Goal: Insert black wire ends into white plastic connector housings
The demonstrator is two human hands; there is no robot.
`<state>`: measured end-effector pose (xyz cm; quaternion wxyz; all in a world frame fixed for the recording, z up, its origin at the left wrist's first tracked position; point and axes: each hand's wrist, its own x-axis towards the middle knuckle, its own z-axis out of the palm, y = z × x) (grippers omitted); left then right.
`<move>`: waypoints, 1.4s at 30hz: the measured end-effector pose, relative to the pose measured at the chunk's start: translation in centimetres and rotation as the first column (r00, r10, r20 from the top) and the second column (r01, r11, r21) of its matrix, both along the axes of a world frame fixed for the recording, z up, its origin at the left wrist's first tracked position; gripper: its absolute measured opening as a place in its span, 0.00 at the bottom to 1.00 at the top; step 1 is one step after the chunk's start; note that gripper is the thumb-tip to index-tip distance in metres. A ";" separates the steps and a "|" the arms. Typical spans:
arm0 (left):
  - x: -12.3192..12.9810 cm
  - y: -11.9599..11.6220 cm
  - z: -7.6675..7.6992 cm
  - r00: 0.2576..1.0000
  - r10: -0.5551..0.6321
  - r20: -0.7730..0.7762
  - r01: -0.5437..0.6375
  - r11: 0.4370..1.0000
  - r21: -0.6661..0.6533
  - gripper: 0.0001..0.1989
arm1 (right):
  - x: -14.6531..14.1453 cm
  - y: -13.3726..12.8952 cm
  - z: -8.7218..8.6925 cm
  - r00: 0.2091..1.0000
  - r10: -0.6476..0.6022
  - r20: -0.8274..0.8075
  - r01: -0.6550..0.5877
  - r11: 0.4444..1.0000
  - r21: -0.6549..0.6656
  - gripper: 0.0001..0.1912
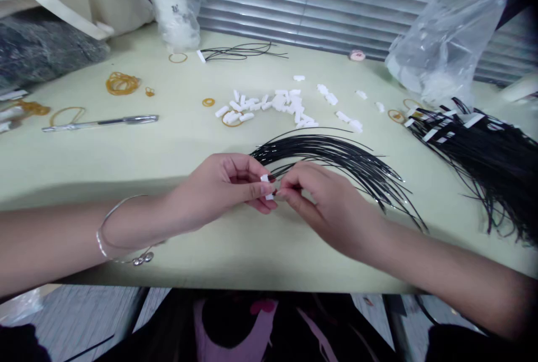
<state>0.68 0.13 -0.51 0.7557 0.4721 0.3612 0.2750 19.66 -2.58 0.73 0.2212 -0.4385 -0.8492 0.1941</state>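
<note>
Mid-frame | left hand [222,185] pinches white connector housing [265,180] | right hand [325,199] pinches something unclear | best keep housing steady, black wires [323,149] untangled

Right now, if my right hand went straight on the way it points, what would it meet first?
Probably the white plastic piece in your left hand, or the thumb tip over it. Both look just ahead of your right hand's fingertips, but depth there is unclear.
</note>
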 end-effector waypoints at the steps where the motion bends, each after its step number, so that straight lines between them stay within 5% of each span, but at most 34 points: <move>1: 0.0 0.0 0.1 1.000 0.022 0.017 -0.022 1.000 0.014 0.04 | 0.5 0.5 0.1 0.998 0.049 -0.035 -0.051 0.998 -0.049 0.07; 3: -0.1 0.2 0.2 0.995 0.072 0.062 -0.075 0.996 0.046 0.04 | 1.7 1.8 0.1 0.993 0.092 -0.070 -0.098 0.990 -0.096 0.09; 7: -0.4 0.5 0.3 0.982 0.148 0.119 -0.159 0.983 0.088 0.02 | 3.4 3.9 -1.0 0.998 0.028 0.053 -0.029 0.999 0.017 0.07; 14: -0.6 0.5 0.1 0.984 0.135 0.118 -0.145 0.986 0.077 0.02 | 2.5 3.7 -2.2 0.958 0.039 0.283 -0.074 0.991 0.114 0.06; 19: -0.5 0.3 0.1 0.994 0.101 0.034 -0.104 0.990 0.097 0.04 | 2.9 2.0 0.2 0.957 -0.126 0.260 0.061 0.968 0.243 0.05; 24: -0.2 0.3 -0.1 0.996 0.084 -0.002 -0.083 0.990 0.115 0.06 | 3.3 -0.6 3.7 0.936 -0.297 0.188 0.190 0.877 0.441 0.04; 29: 0.0 0.1 0.1 0.994 0.098 -0.049 -0.089 0.984 0.156 0.06 | 1.7 -1.5 2.7 0.949 -0.157 0.272 0.109 0.977 0.184 0.04; 34: 0.2 -0.2 0.5 0.993 0.067 -0.096 -0.052 0.988 0.146 0.05 | 0.8 -1.1 1.3 0.945 -0.189 0.267 0.179 0.982 0.063 0.05; 42: 0.2 -0.1 0.2 0.997 0.057 -0.053 -0.051 0.992 0.114 0.04 | 0.8 -1.6 1.2 0.951 -0.114 0.288 0.068 0.984 0.167 0.08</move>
